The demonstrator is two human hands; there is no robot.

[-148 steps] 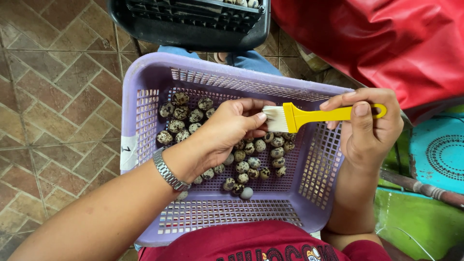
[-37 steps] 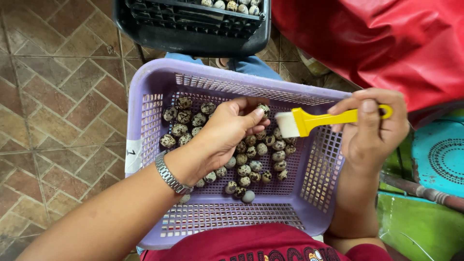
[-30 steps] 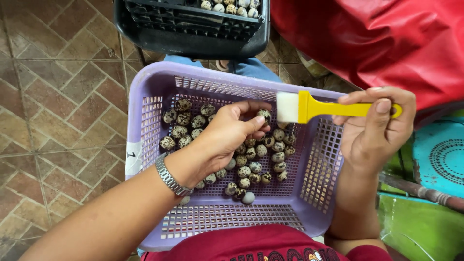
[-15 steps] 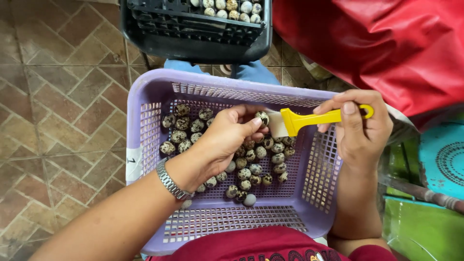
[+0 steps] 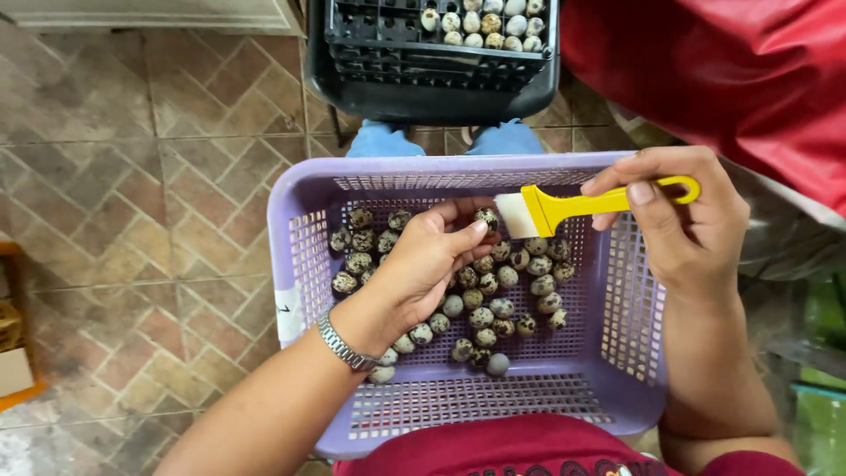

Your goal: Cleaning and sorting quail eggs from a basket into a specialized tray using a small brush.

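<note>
A lilac plastic basket rests on my lap and holds several small speckled eggs. My left hand, with a metal watch band at the wrist, pinches one speckled egg between its fingertips above the pile. My right hand grips a yellow-handled brush over the basket's right side. The white bristles touch the held egg.
A black tray with more speckled eggs in its cells sits beyond the basket at the top. Red cloth fills the upper right. Brown patterned floor tiles lie to the left, with green items at the right edge.
The brush lifted away from the egg about a second ago and has come back against it. My left hand has kept holding the egg over the pile.
</note>
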